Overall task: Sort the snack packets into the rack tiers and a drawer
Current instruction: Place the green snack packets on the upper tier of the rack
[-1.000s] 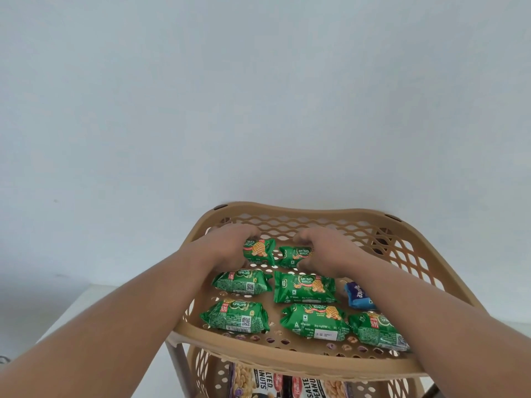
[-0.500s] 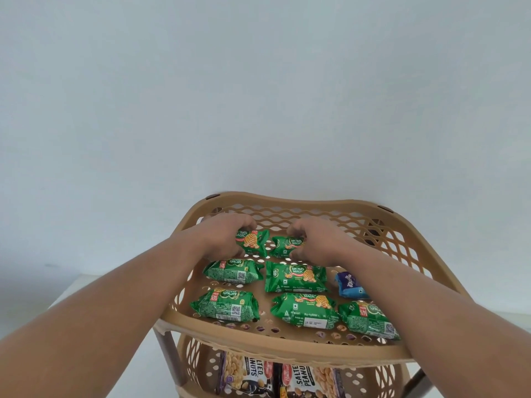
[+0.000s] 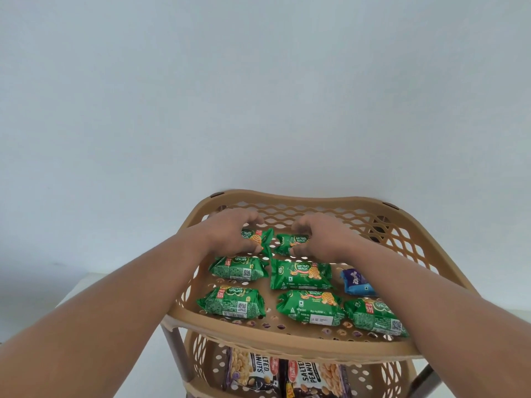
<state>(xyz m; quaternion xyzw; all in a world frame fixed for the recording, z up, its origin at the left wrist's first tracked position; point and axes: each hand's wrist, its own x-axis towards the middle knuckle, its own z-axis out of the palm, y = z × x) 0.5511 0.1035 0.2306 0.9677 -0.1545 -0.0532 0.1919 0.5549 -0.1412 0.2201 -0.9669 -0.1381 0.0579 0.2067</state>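
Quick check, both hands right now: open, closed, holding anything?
Left hand: closed on a green biscuit packet.
Right hand: closed on another green packet.

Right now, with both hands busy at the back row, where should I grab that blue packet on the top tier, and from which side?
Take the blue packet across its puffy middle, coming from above. It lies flat on the top tier, and the right forearm covers its right end, so probably pinch its two long edges from the clear left side.
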